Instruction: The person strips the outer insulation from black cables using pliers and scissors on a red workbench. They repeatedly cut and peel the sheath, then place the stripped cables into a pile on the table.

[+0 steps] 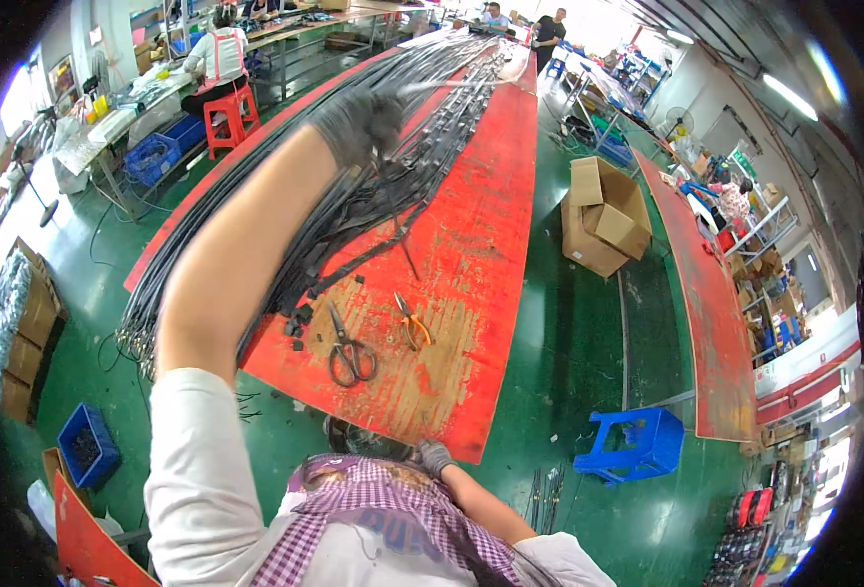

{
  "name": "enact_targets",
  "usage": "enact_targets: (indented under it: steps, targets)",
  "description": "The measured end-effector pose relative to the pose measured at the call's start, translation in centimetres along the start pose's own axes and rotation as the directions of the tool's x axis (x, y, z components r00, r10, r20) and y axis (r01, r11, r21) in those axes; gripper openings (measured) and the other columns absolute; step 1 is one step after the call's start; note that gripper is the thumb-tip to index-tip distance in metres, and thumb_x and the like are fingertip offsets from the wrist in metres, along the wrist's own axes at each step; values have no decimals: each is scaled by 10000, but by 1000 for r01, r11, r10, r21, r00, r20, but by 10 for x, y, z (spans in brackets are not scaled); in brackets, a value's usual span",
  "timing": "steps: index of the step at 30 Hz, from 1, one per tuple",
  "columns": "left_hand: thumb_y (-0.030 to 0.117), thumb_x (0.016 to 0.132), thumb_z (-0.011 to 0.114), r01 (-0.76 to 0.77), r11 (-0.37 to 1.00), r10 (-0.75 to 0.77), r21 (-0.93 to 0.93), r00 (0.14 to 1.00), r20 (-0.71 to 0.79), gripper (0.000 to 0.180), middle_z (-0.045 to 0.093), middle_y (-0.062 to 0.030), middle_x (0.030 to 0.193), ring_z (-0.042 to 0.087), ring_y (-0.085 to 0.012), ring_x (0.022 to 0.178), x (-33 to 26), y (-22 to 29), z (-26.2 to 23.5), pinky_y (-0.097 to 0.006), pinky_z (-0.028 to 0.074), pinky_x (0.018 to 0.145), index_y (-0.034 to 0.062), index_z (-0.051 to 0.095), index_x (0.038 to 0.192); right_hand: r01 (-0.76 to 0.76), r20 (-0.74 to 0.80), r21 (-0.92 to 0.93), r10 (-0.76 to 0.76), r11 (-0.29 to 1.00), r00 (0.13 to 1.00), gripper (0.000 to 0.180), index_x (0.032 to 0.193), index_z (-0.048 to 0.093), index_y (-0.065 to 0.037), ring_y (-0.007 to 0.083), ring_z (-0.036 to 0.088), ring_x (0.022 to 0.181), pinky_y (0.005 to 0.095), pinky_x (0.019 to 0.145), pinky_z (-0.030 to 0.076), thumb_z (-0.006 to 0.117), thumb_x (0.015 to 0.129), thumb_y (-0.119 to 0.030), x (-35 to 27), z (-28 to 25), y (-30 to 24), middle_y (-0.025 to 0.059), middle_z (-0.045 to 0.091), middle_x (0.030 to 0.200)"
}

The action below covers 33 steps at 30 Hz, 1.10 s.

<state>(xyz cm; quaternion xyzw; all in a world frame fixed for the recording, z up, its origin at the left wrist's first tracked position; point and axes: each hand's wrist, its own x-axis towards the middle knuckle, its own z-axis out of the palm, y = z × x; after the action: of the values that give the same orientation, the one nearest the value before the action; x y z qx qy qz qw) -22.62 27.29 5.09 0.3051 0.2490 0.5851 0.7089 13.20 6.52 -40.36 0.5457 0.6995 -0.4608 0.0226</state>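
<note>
A long red counter (pixel 481 196) runs away from the person up the middle of the view, its paint scuffed bare near the close end. Along its left half lies a thick bundle of black cables (pixel 256 186), stretching from the near left corner, where the ends hang off the edge, to the far end of the counter. The person's left arm reaches out over this bundle, and the left hand (pixel 359 122), in a grey glove, is closed around a few thin black strands (pixel 398 201) drawn up out of the cables; the strands hang from below the hand down to the counter surface just to its right. The bundle itself passes directly under and beside that hand.

The right hand (pixel 436 456), also gloved in grey, rests at the counter's near edge close to the person's chest, well apart from the cables; its fingers look curled, but whether it grips anything cannot be told.

On the worn patch of counter between the two hands lie a pair of black scissors (pixel 350 350) and, just to their right, orange-handled pliers (pixel 412 323). Small black cut pieces (pixel 300 318) are scattered beside the bundle, left of the scissors.
</note>
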Motion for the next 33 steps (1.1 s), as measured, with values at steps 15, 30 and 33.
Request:
enact_targets:
  steps: [15,30,33]
  targets:
    - [222,830,462,198,977,-147,85,901,-408,126,388,69,524,344,-30,403,-235,-6,-122,-163,268,334,104,489,796,-74,25,-167,79,983,997,286,902,556,-77,301,567,725,388,641,452,412,790,-297,15,52,21,162,584,851]
    - [205,819,487,685,652,-299,325,627,-719,167,485,-24,531,439,-156,386,-289,-138,-388,-302,363,366,97,515,694,-148,-2,-403,161,903,987,269,868,565,-86,357,547,797,416,705,429,375,776,-253,-26,68,-5,203,560,892]
    - [270,809,505,679,525,-304,513,713,-632,193,554,-17,669,522,-154,553,-309,-152,-400,-305,437,521,84,553,827,-85,46,-450,118,889,992,297,864,558,-80,368,539,811,420,713,425,357,784,-283,-22,81,7,212,553,910]
